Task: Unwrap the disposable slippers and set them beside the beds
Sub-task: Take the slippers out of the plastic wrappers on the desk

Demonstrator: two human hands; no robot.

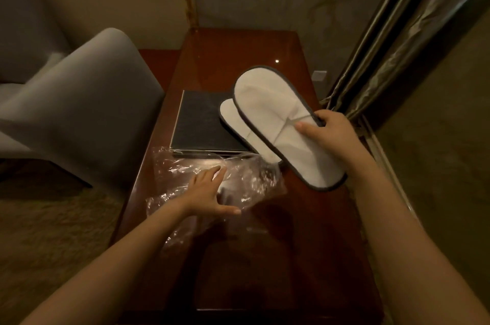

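Note:
A pair of white disposable slippers [275,118] with dark trim hangs stacked above the wooden table [265,245], out of its wrapper. My right hand [326,128] grips the pair at its right edge, thumb on the upper sole. The empty clear plastic wrapper [252,181] lies crumpled on the table below and left of the slippers. My left hand [209,192] rests flat on the wrapper with its fingers spread. No bed is in view.
A dark flat folder [201,123] lies on the table behind the wrapper. A grey armchair [79,102] stands to the left, close to the table's edge. Curtains [397,46] hang at the right. Carpet [53,232] covers the floor.

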